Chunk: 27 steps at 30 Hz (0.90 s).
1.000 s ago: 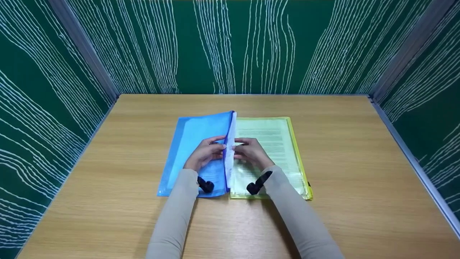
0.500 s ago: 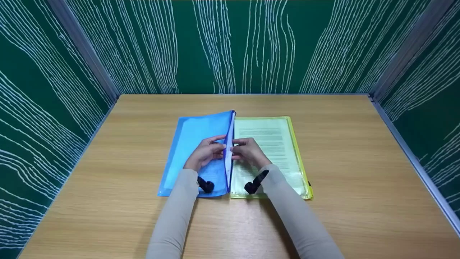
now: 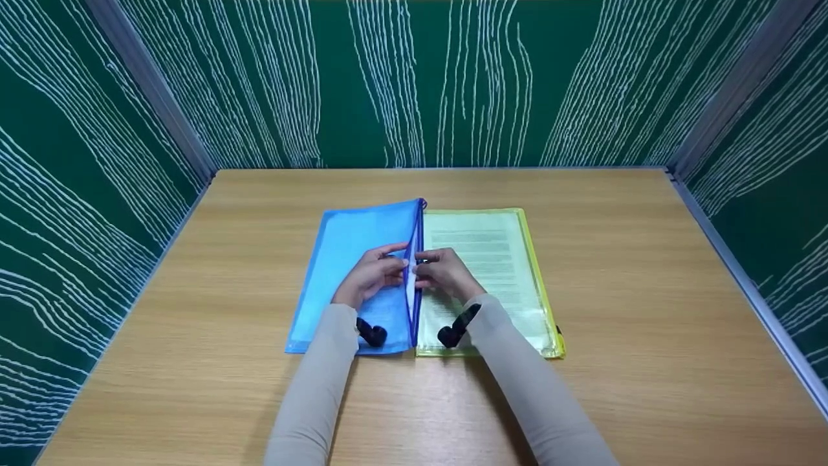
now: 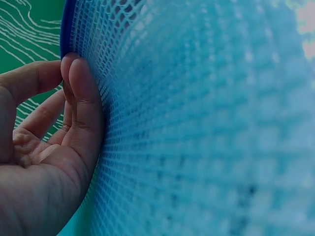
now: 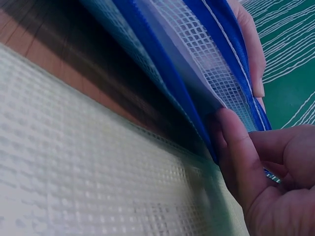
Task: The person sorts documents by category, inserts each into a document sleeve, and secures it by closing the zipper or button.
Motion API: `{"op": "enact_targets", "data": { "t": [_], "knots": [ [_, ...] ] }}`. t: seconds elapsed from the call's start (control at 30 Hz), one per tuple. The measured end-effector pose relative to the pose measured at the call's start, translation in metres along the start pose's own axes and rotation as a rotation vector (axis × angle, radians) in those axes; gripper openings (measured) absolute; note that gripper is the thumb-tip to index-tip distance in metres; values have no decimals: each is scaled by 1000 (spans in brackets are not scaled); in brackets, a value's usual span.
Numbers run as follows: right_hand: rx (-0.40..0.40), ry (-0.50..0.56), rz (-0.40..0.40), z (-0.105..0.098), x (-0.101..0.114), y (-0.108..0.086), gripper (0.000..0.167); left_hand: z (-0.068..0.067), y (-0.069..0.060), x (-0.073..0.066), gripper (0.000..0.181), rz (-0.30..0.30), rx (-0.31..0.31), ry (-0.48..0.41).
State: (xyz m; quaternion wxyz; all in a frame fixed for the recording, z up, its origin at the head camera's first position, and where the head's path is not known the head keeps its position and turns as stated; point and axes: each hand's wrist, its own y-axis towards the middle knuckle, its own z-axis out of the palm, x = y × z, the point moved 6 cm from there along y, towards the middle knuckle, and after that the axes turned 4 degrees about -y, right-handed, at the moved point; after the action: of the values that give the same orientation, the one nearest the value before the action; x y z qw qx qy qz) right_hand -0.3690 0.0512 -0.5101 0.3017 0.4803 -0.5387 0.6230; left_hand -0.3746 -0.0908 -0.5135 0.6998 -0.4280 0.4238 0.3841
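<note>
A blue mesh zip pouch (image 3: 367, 226) lies left of centre, its right side raised and gaping. My left hand (image 3: 372, 275) pinches the near lip of that opening; in the left wrist view, the left hand's fingers (image 4: 86, 93) meet at the blue binding. White paper sheets (image 5: 184, 64) stand inside the pouch between its two blue edges. At the opening, my right hand (image 3: 446, 272) pinches the edge of the sheets, fingertips reaching between the pouch's lips. Part of the right hand's grip is hidden by the blue edge in the right wrist view.
A yellow-edged mesh pouch (image 3: 498, 285) with a printed sheet inside lies flat beneath my right hand, beside the blue pouch. Both are on a wooden table (image 3: 634, 272). Green panels (image 3: 569, 84) with white wavy lines enclose its back and sides.
The paper sheets have slid left into the blue pouch, so that only a narrow white strip shows. My right hand has moved slightly left with them; the left hand has stayed in place.
</note>
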Motion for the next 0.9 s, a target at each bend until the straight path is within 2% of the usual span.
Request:
{"op": "enact_targets", "data": {
  "t": [0.47,0.9],
  "knots": [
    [16,42,7,6,-1,2,46,2,-1,0,52,13,23,-10],
    [21,31,10,3,-2,1,37,-1,-2,5,51,-5,10,1]
  ]
}}
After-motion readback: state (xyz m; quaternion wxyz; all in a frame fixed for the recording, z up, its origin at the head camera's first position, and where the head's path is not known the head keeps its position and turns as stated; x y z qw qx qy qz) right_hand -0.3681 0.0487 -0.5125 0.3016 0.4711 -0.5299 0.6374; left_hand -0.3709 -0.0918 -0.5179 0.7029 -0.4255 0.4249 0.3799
